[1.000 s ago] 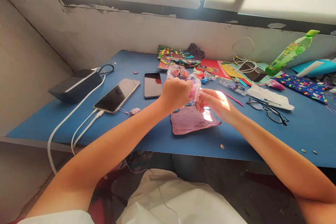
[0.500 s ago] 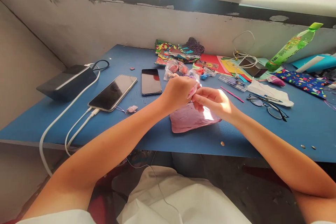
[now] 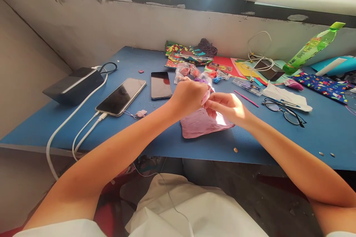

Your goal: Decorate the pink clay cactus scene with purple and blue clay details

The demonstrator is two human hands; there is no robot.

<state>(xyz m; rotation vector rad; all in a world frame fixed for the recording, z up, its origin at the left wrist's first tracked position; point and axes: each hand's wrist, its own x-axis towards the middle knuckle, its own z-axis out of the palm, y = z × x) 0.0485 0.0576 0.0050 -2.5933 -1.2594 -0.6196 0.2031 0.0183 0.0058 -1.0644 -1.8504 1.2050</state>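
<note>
Above a pink, flat sheet (image 3: 198, 127), my two hands meet. My left hand (image 3: 188, 94) is closed around a small pink piece in what looks like clear plastic (image 3: 206, 96), most of it hidden by the fingers. The fingers of my right hand (image 3: 226, 106) pinch at the near side of that same piece, thumb against fingertips. Just behind the hands lie small clear bags (image 3: 185, 71) with reddish and purple contents.
Left on the blue table (image 3: 164, 144) are two phones (image 3: 121, 97), a black box (image 3: 73, 87), white cables and a small pink charm (image 3: 141, 113). To the right are a pink stick (image 3: 246, 98), eyeglasses (image 3: 286, 113), a patterned pouch (image 3: 322, 86) and a leaning green bottle (image 3: 313, 50).
The view has shifted slightly. My hands stay together at the pink piece, with hardly any movement of the fingers.
</note>
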